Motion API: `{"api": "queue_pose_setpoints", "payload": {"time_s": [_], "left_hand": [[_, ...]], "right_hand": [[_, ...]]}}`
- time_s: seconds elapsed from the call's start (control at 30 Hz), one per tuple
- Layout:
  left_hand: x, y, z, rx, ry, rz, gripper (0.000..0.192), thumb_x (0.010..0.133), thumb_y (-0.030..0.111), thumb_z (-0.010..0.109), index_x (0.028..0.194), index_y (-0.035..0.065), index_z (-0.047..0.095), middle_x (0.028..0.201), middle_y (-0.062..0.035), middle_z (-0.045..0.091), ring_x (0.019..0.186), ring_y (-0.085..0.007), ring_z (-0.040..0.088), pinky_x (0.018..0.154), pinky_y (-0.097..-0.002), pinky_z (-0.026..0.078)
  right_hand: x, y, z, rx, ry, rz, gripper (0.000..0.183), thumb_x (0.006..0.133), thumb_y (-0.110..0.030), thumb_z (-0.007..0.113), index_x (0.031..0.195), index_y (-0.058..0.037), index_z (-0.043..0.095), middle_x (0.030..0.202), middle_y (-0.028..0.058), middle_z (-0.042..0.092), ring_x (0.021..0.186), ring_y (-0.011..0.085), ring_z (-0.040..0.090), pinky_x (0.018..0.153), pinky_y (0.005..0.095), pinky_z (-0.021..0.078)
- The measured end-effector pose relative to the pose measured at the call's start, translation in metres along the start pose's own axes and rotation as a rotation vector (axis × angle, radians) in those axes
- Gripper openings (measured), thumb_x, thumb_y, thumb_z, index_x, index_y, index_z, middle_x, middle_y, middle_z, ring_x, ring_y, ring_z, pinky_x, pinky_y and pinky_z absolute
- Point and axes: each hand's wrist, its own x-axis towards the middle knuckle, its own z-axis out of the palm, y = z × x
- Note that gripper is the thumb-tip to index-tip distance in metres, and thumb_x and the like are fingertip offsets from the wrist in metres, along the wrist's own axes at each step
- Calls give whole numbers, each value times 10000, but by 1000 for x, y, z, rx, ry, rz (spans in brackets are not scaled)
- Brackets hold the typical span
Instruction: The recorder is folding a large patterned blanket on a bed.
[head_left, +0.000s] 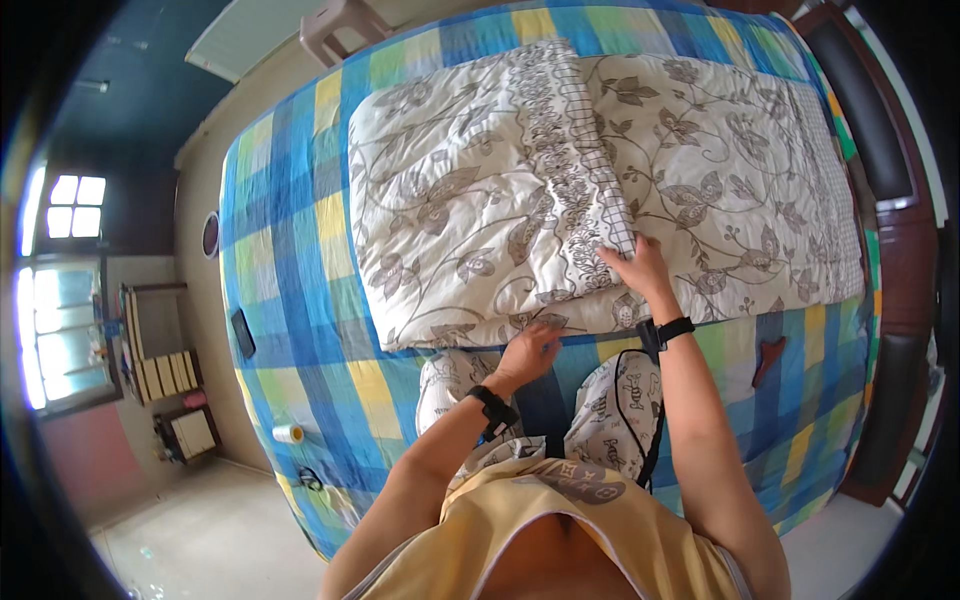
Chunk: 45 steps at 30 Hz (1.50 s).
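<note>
A white quilt (450, 210) with a brown leaf-and-vine print lies on the bed in front of me. Its left part is folded over to the right, and the folded edge (574, 150) carries a patterned border. At the near corner of that fold, my right hand (641, 266) grips the quilt edge, thumb on top. My left hand (531, 351) is at the quilt's near side, its fingers bent and slightly blurred against the fabric. Whether they pinch it cannot be told. Both wrists wear black bands. My knees in printed trousers (615, 397) rest on the bed close to the quilt.
A blue, green and yellow checked sheet (300, 247) covers the bed. A phone (243, 334), a white roll (288, 434) and a dark coiled cable (309, 478) lie at the left. A dark red item (769, 360) lies right. The headboard (892, 247) bounds the right; a plastic stool (341, 30) stands beyond.
</note>
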Motion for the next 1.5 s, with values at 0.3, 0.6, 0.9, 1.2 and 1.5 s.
{"api": "queue_pose_setpoints", "payload": {"time_s": [0.3, 0.6, 0.9, 1.2, 1.5], "left_hand": [[-2, -21, -49, 24, 126, -80, 326, 803, 168, 560, 1118, 90, 566, 1027, -140, 594, 931, -333, 566, 794, -389, 467], [-40, -35, -31, 102, 136, -162, 311, 795, 216, 583, 1050, 38, 581, 985, -190, 605, 936, -356, 556, 822, -425, 434], [-2, -19, -8, -27, 126, 100, 406, 807, 172, 568, 1187, 49, 499, 1182, -165, 525, 1102, -312, 493, 888, -392, 424], [49, -104, -109, -206, 844, -316, 526, 817, 158, 553, 1300, 36, 383, 1285, -177, 442, 1215, -317, 387, 1012, -373, 302], [-117, -191, -141, 132, 771, -764, 500, 819, 229, 586, 1257, 44, 431, 1272, -164, 465, 1202, -310, 399, 1006, -374, 306]], "right_hand": [[9, 9, -11, 672, 11, 126, 292, 697, -204, 643, 877, 25, 628, 779, 87, 635, 691, 184, 577, 665, 310, 446], [-18, 52, 4, 463, -76, 304, 452, 690, -241, 700, 995, 60, 556, 953, 119, 614, 859, 209, 578, 759, 309, 439], [32, -39, -45, 834, -509, 278, 461, 797, -269, 608, 1145, 26, 544, 1101, 120, 593, 990, 197, 572, 853, 296, 442], [24, -369, -134, 1105, -793, -454, 265, 850, -139, 528, 970, 93, 568, 875, 141, 654, 749, 195, 641, 741, 313, 518], [-5, -150, -36, 846, -207, -144, 410, 733, -188, 688, 1084, -6, 576, 990, 70, 622, 867, 160, 585, 782, 279, 450]]}}
